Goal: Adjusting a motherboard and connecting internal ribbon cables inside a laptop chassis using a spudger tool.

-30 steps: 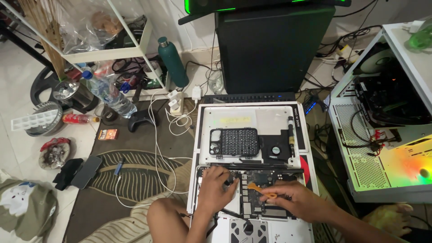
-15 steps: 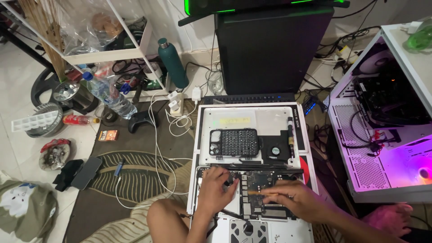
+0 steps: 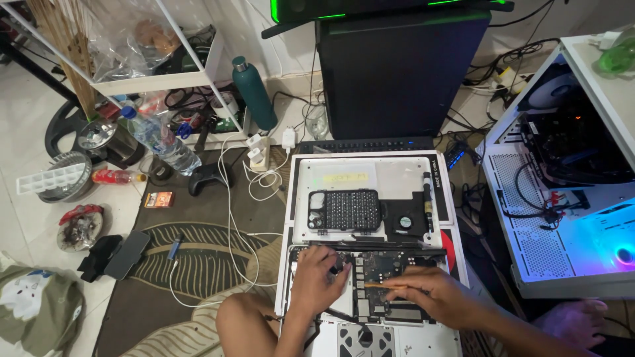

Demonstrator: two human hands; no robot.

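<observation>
Opened laptop (image 3: 370,297): lies on the floor at the near edge of the patterned rug (image 3: 198,264), base upward, circuit board and trackpad underside exposed.

Left hand (image 3: 317,281): rests on the left part of the laptop's board; fingers curled together, tips pressed to a dark component. Whether anything is pinched between them cannot be told.

Right hand (image 3: 430,297): lies over the right part of the board; fingers clamped on a thin orange-tipped tool (image 3: 380,285), which points left toward the middle of the board.

Removed bottom cover (image 3: 370,178): pale metal panel lying flat just beyond the laptop, touching its far edge.

Screwdriver bit case (image 3: 345,210): dark, rectangular, on the near half of the cover.

Small fan (image 3: 405,221): black, just right of the bit case, on the cover.

Pen-like driver (image 3: 427,192): at the cover's right edge, lying lengthwise.

Black computer tower (image 3: 397,66): upright beyond the cover, green light strip on top.

White computer case (image 3: 562,198): open side up, right of the laptop, coloured glow at its near corner.

Green bottle (image 3: 254,92): upright at the rug's far edge, beside a white shelf (image 3: 159,73).

Plastic water bottle (image 3: 159,139): tilted, left of the green bottle.

Game controller (image 3: 208,177): black, on the rug's far part.

White cable (image 3: 231,225): trails across the rug.

Bare knee (image 3: 245,324): near edge, just left of the laptop.
</observation>
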